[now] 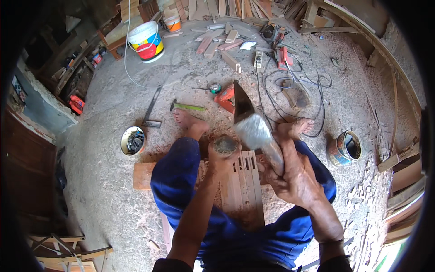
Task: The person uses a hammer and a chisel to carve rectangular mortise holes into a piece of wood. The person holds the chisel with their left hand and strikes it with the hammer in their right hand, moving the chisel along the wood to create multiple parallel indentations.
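My right hand [299, 181] is closed around the wooden handle of a hatchet [253, 129]. Its dark blade points away from me, and the pale metal back of the head is smeared by motion. Close by on the left, my left hand [222, 158] grips an upright tool handle with a round, worn grey top [225, 145]; its lower end is hidden beneath the hand. Under both hands, between my knees, lie wooden strips [242, 190] side by side, with narrow slots cut near their far ends. They rest across a wooden board [143, 176].
On the floor ahead lie a green-handled hammer [190, 107], a try square [152, 109], a red power tool [225, 97] and tangled cables [290, 86]. A tin of metal bits [133, 140] stands left, another tin [344, 148] right. Wood offcuts [222, 41] and a bucket [146, 41] sit farther off.
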